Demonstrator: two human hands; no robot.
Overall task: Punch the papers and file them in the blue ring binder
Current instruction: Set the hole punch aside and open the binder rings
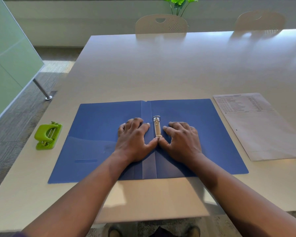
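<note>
The blue ring binder (96, 134) lies wide open and flat on the table in front of me. Its metal ring mechanism (157, 127) runs along the spine, one ring showing at the far end. My left hand (135, 139) rests on the left cover beside the mechanism, fingers spread. On the right cover my right hand (182, 139) lies the same way. Both thumbs meet at the near end of the mechanism and press on it. The papers (256, 127), printed at the top, lie to the right of the binder. A green hole punch (47, 135) sits to its left.
The pale table (161, 69) stretches far beyond the binder. Two beige chairs (161, 24) stand at its far edge, with a green plant (179, 2) behind them. A frosted glass partition (9, 53) stands on the left. My feet show below the near table edge.
</note>
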